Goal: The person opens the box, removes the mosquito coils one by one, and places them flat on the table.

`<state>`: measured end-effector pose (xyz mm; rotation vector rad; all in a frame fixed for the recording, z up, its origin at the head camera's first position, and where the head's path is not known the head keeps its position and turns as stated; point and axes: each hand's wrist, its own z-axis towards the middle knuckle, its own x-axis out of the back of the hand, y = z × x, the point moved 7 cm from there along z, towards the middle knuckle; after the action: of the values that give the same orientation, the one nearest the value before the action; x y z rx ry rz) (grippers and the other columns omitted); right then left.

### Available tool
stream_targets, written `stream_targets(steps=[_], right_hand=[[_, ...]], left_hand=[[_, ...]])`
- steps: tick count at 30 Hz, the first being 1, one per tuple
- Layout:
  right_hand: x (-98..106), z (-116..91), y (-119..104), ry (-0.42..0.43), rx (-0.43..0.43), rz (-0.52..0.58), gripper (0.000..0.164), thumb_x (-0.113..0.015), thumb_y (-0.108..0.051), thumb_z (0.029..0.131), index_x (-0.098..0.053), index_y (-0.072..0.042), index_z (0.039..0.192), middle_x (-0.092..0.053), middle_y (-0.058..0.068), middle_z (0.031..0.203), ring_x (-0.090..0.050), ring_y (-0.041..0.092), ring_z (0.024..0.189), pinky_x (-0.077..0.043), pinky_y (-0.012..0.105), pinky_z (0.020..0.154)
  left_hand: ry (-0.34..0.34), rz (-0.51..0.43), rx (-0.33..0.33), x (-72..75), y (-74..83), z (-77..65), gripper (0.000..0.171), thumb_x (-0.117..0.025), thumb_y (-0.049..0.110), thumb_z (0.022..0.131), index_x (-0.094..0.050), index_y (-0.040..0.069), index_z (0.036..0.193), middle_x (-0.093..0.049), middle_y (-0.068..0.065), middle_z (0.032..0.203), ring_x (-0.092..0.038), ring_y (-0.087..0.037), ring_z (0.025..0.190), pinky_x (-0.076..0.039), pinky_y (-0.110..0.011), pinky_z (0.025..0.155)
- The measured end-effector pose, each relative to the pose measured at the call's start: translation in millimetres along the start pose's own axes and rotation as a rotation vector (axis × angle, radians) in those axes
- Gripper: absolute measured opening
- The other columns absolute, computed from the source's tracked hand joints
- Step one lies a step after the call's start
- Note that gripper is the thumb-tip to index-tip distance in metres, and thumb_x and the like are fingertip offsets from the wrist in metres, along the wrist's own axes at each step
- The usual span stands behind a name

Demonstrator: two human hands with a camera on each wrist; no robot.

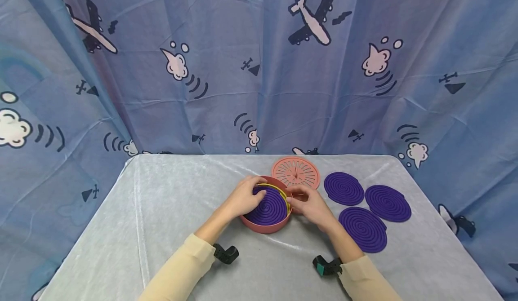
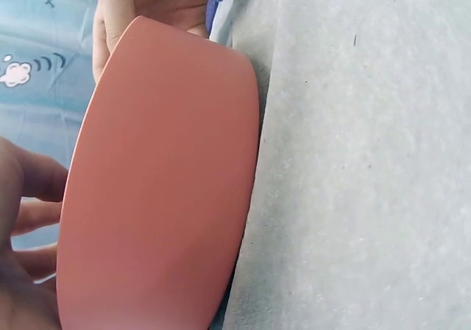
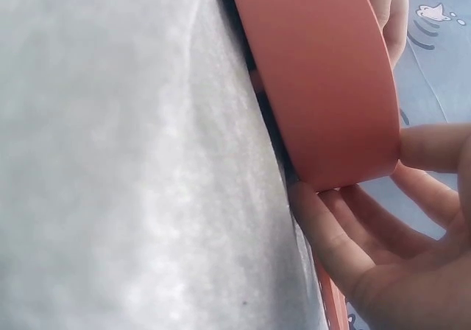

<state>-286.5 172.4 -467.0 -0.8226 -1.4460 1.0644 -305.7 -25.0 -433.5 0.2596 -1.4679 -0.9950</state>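
Observation:
A purple mosquito coil [image 1: 265,207] lies inside a round, coral-red mosquito coil holder [image 1: 265,228], with a yellow curved edge [image 1: 279,190] showing along the inner far right side. My left hand [image 1: 244,196] reaches over the holder's left rim, thumb over the coil and fingers curled at its edge; the fingertips are partly hidden. At the right rim, my right hand [image 1: 310,205] grips the holder. The right wrist view shows its fingers [image 3: 335,234] against the outer wall [image 3: 316,72]. In the left wrist view the wall hides the coil.
Several more purple mosquito coils [image 1: 344,188] lie flat on the right of the grey cloth-covered table [image 1: 182,247]. Just behind the holder rests a slotted coral lid [image 1: 296,172]. A blue patterned curtain [image 1: 226,67] hangs beyond the table's far edge.

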Motion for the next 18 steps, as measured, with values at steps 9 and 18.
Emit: stream_targets(steps=[9,18], right_hand=[[-2.0,-1.0,-1.5,-0.021,0.003,0.049,0.037,-0.073,-0.013,0.095,-0.065,-0.004,0.129,-0.064,0.017,0.127,-0.062,0.03,0.114,-0.057,0.029,0.084],[-0.9,-2.3,-2.1,-0.021,0.012,0.056,0.038,-0.073,-0.014,0.095,-0.063,-0.002,0.13,-0.064,0.021,0.126,-0.063,0.031,0.112,-0.058,0.03,0.082]], left_hand=[[0.006,-0.058,0.008,2.1,-4.2,1.5,0.034,-0.068,0.012,0.095,-0.065,0.004,0.127,-0.067,-0.015,0.126,-0.06,-0.031,0.122,-0.045,-0.049,0.106],[-0.027,-0.084,-0.035,0.1,-1.1,1.7,0.037,-0.074,0.013,0.092,-0.066,0.008,0.128,-0.065,-0.011,0.129,-0.058,-0.028,0.123,-0.044,-0.047,0.107]])
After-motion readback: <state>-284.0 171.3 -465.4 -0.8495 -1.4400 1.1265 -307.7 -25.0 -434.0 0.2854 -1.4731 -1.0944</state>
